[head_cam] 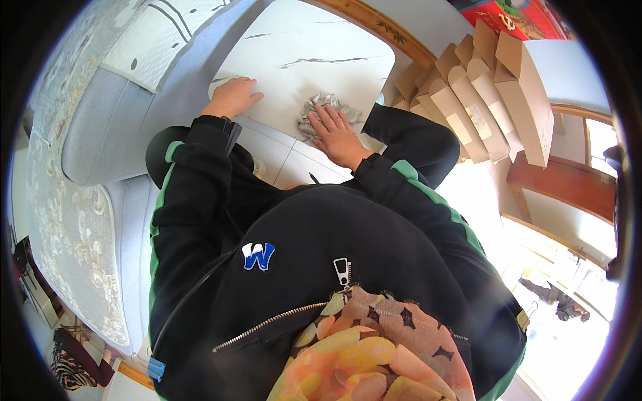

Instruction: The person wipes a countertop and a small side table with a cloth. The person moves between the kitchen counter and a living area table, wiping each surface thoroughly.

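A crumpled grey cloth (308, 118) lies near the front edge of a white marble-patterned tabletop (311, 37). Flat on top of it rests my right hand (338, 138), fingers straight and slightly apart, covering part of the cloth. The hand presses on the cloth from above and is not closed around it. At the table's left front corner, my left hand (233, 97) lies palm down with its thumb held away from the fingers. It holds nothing and is well apart from the cloth.
Several brown cardboard boxes (481, 105) stand at the right beside the table. A light blue-grey sofa (118, 125) with patterned covers (75, 220) runs along the left. My knees flank the table, above a tiled floor (288, 155). Another person's sleeve (83, 356) shows at lower left.
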### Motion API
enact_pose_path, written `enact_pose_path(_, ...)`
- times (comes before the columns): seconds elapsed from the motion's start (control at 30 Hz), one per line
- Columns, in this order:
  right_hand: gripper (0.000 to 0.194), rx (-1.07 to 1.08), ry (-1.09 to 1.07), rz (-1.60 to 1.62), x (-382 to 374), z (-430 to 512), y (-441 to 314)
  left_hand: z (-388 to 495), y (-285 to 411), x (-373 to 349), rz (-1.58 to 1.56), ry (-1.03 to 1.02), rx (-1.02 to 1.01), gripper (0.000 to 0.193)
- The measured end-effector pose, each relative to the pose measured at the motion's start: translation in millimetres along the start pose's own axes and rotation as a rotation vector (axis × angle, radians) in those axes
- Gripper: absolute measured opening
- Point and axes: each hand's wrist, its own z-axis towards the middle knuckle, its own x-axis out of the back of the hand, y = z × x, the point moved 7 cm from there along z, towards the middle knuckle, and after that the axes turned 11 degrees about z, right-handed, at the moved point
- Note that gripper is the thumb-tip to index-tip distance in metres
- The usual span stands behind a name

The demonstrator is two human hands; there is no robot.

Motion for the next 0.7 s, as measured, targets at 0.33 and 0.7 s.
enact_pose_path(0.33,0.065,-0.024,0.109,-0.12,19,47,85,4,-9,-4,-0.039,0.001,0.017,0.049)
enact_pose_path(0.7,0.066,-0.207,0.07,-0.133,25,74,122,2,-15,-4,-0.09,0.054,0.011,0.045)
